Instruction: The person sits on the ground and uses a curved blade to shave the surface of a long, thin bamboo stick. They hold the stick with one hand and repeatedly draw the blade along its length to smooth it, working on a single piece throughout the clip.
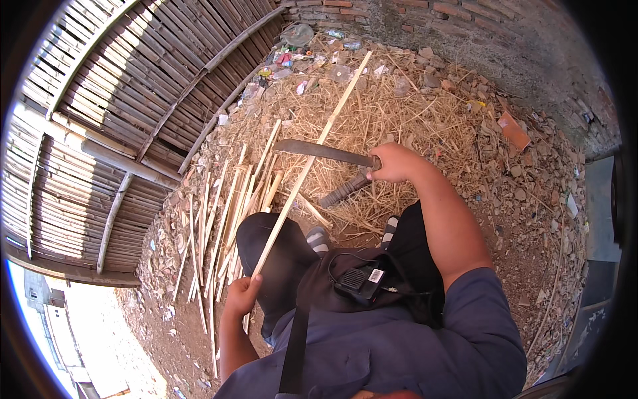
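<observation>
My left hand (243, 294) grips the near end of a long, pale bamboo strip (292, 199) that slants up and away over my left knee. My right hand (395, 163) is closed around the handle of a machete (319, 150). The dark, curved blade points left and crosses the strip near its middle; I cannot tell whether they touch. Just below my right hand, a dark ringed rod (345, 189) lies over the straw. Beside my left leg rests a loose bundle of similar bamboo strips (229, 213).
Straw-like shavings (405, 120) cover the ground ahead. A bamboo slat wall (100, 146) stands at left, a brick wall (505, 40) at the far side. Litter (286, 60), rubble and a reddish tile piece (514, 131) lie around. A black boxy device (359, 280) sits at my lap.
</observation>
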Demonstrator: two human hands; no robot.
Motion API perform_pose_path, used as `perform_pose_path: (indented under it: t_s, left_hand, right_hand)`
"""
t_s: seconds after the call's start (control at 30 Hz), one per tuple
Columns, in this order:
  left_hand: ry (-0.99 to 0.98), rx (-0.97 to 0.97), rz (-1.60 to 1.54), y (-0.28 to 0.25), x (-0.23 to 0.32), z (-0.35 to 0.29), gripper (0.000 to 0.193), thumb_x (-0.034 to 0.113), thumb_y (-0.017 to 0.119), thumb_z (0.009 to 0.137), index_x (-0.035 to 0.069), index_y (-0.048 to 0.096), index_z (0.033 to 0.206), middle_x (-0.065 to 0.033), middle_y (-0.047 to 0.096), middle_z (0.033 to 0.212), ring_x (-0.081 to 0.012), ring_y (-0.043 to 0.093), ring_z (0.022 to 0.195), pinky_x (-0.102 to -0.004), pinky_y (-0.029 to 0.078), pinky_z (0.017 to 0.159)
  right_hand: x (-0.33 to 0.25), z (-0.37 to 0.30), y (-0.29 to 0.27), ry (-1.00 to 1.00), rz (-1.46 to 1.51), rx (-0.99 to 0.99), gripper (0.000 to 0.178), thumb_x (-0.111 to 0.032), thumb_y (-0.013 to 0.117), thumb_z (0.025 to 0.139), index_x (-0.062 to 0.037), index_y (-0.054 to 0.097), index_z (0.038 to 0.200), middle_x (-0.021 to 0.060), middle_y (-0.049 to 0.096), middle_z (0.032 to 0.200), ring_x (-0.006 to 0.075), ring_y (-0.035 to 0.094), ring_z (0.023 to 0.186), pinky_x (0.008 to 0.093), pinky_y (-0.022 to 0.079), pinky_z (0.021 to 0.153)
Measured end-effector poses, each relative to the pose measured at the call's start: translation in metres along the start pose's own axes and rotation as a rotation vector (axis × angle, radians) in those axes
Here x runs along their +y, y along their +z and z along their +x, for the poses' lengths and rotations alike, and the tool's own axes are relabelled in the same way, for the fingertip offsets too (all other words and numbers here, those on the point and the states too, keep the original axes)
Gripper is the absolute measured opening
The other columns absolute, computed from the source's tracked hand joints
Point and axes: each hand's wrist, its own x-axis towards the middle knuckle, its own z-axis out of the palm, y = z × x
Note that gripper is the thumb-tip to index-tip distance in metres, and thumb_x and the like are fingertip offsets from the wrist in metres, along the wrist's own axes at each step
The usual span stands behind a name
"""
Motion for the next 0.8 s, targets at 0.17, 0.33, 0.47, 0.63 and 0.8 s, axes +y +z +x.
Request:
perform_pose_path:
  t_s: [0.17,0.33,0.47,0.63,0.8]
  left_hand:
    - [-0.005,-0.011,0.026,-0.002,0.0,0.001,0.057,0.045,0.061,0.1,0.003,0.056,0.063,0.0042,0.047,0.058,-0.0068,0.041,0.058,-0.0311,0.034,0.051]
    - [-0.007,-0.007,-0.016,-0.001,-0.004,0.0,0.057,0.045,0.061,0.1,0.002,0.056,0.063,0.0045,0.048,0.059,-0.0069,0.041,0.058,-0.0313,0.034,0.052]
    - [0.0,-0.009,-0.027,-0.001,0.001,-0.001,0.057,0.045,0.061,0.1,0.002,0.057,0.063,0.0042,0.049,0.059,-0.007,0.042,0.059,-0.0312,0.035,0.052]
    - [-0.018,-0.015,-0.013,-0.002,-0.004,0.001,0.056,0.045,0.062,0.1,0.002,0.058,0.064,0.0039,0.051,0.06,-0.0069,0.043,0.059,-0.0306,0.036,0.053]
    - [-0.009,-0.018,-0.011,-0.003,0.0,0.0,0.055,0.044,0.062,0.1,0.002,0.059,0.065,0.0038,0.052,0.06,-0.0067,0.044,0.06,-0.0303,0.036,0.053]
  right_hand:
    - [-0.001,0.0,0.01,-0.011,0.05,0.042,0.037,-0.033,0.079,0.08,-0.0068,0.071,0.105,0.0146,0.071,0.093,0.0308,0.069,0.089,0.0431,0.052,0.078]
    - [-0.007,0.0,0.007,-0.021,0.026,0.012,0.04,-0.033,0.079,0.081,-0.0058,0.07,0.109,0.0162,0.071,0.095,0.0319,0.069,0.091,0.0433,0.052,0.079]
    - [-0.004,0.0,0.006,-0.01,0.025,0.008,0.041,-0.034,0.08,0.081,-0.0057,0.07,0.109,0.0163,0.071,0.095,0.032,0.069,0.092,0.0433,0.052,0.08]
    - [-0.004,-0.001,0.007,-0.018,0.021,0.038,0.039,-0.033,0.08,0.08,-0.0063,0.07,0.106,0.015,0.071,0.093,0.0311,0.069,0.09,0.0429,0.052,0.078]
    - [-0.003,0.0,0.009,-0.024,0.03,0.036,0.04,-0.033,0.08,0.08,-0.0058,0.07,0.107,0.0159,0.071,0.093,0.0324,0.069,0.089,0.0428,0.052,0.078]
